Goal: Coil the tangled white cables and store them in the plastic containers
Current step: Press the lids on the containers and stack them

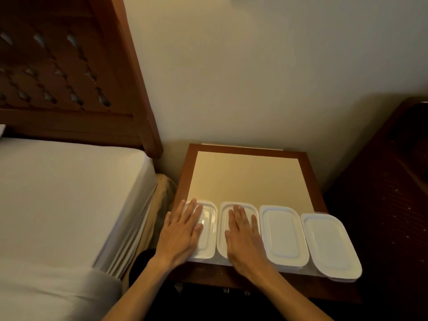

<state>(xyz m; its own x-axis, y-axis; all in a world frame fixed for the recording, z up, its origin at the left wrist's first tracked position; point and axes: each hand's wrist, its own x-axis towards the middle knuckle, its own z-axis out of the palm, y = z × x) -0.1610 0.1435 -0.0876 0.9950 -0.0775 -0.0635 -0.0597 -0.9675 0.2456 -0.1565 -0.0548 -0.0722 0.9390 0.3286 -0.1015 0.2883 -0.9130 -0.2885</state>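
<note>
Flat hands (pixel 183 232) atop two leftmost lidded containers (pixel 283 235)

A bedside surface (pixel 245 179) with a dark wooden frame and a pale inset top stands against a cream wall (pixel 254 66). Past its left edge lies a bed (pixel 64 193) in white sheets, backed by a carved wooden headboard (pixel 64 72). Dark wooden furniture (pixel 398 170) stands beyond its right edge.

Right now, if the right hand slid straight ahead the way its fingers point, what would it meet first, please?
Probably nothing soon: the right hand lies flat on the second container lid, fingers pointing toward the wall. Past the lid's far rim lies bare tabletop, then the wall, though depth is uncertain.
</note>
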